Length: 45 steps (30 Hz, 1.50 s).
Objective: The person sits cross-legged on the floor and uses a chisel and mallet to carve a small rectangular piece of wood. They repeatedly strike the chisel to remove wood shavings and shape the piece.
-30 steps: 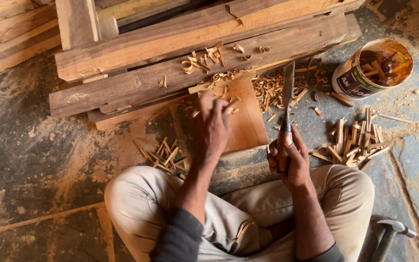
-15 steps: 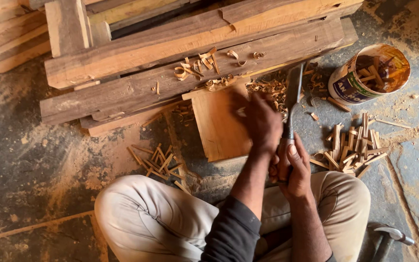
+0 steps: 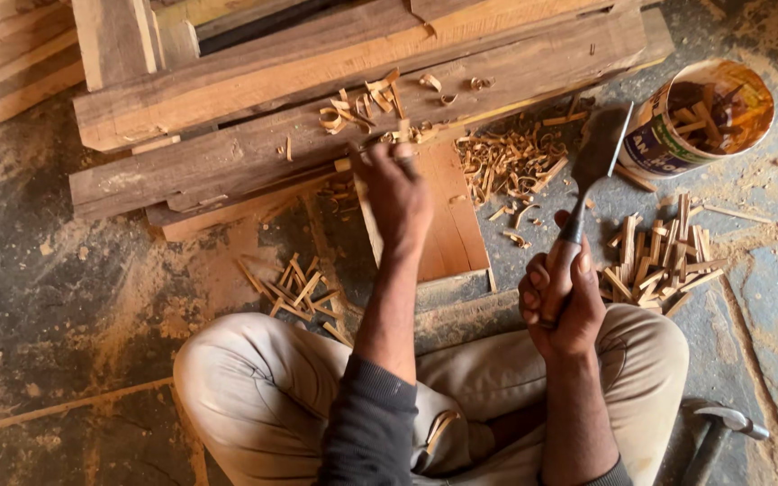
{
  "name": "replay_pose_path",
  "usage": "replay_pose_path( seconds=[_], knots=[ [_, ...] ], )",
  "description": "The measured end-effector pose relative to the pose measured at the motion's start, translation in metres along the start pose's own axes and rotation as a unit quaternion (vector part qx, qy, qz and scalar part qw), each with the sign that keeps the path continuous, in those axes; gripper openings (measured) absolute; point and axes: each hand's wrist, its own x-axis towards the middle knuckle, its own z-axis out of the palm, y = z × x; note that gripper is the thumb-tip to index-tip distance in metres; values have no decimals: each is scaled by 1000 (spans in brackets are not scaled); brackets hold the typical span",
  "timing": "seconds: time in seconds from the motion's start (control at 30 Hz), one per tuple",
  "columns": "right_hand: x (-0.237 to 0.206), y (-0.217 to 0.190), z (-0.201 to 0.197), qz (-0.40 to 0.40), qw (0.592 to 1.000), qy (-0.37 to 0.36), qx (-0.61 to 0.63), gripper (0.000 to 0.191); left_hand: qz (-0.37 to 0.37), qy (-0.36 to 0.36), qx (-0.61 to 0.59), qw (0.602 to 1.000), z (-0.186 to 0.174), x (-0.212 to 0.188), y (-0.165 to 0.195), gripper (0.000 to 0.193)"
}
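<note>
Our right hand (image 3: 558,301) closes its grip round the chisel (image 3: 587,180) handle, the safe place on a stiff, sharp tool, while our left hand (image 3: 398,193) pinches a light peg (image 3: 400,133) above the board (image 3: 447,220).

A dusty grey concrete floor (image 3: 74,306) carries everything, and the left hand (image 3: 398,193) and right hand (image 3: 560,301) serve only to place what lies on it. Rough timber beams (image 3: 317,99) lie stacked beyond the left hand, a flat reddish board (image 3: 447,225) lies under that hand, and curled shavings (image 3: 506,166) are scattered just to its right. A heap of short wooden pegs (image 3: 664,256) lies just right of the right hand, another heap of sticks (image 3: 294,292) lies left of the left forearm, a white bucket (image 3: 709,117) of pegs stands beyond the right hand, and a hammer (image 3: 718,427) lies near the right knee.
</note>
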Motion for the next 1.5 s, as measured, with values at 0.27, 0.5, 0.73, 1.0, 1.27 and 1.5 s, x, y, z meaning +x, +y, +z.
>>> replay_pose_path(
  seconds=[0.27,0.5,0.73,1.0,1.27,1.5],
  knots=[
    [-1,-2,0,16,999,15,-50,75,22,-163,-136,977,21,-20,67,28],
    [-2,-2,-7,-19,1000,4,-6,73,-14,-351,-307,885,11,-44,65,33],
    [-2,0,-4,-1,1000,10,-9,74,84,-39,-10,996,-4,-49,-4,19],
    [-5,-2,-3,0,1000,6,-23,72,217,-275,-273,896,18,-73,23,25],
    [-2,1,-5,20,1000,6,-13,70,220,-161,-3,962,-41,-17,-64,22],
    [-4,3,3,36,998,0,-55,75,243,-108,-26,964,-30,-14,-82,22]
  ],
)
